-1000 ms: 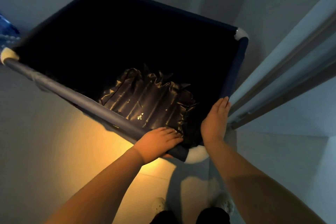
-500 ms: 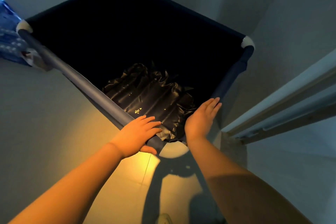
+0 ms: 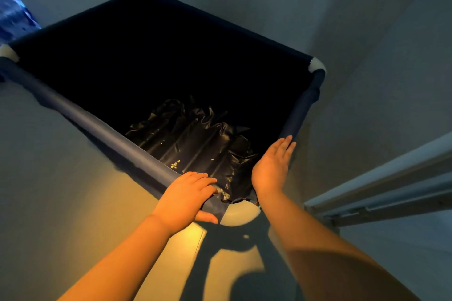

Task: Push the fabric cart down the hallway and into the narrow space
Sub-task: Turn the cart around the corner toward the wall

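Observation:
The fabric cart [image 3: 80, 115] is a dark blue cloth bin on a tube frame with white corner joints, seen from above and filling the upper middle. A crumpled black plastic sheet [image 3: 193, 142] lies inside it. My left hand [image 3: 186, 198] wraps over the near rail beside the near white corner [image 3: 241, 215], thumb under the tube. My right hand [image 3: 272, 166] lies flat, fingers straight, along the right rail just past that corner. The cart's wheels and lower frame are hidden.
A grey wall [image 3: 381, 68] runs close along the cart's right side and behind it. A white sliding door track [image 3: 381, 193] lies at the right. A blue patterned object [image 3: 12, 14] sits at the far left. The floor [image 3: 193, 264] below me is lit yellow.
The cart has swung and moved away from me, toward the wall corner. My right hand has flattened along the right rail. My left hand has kept its hold on the near rail.

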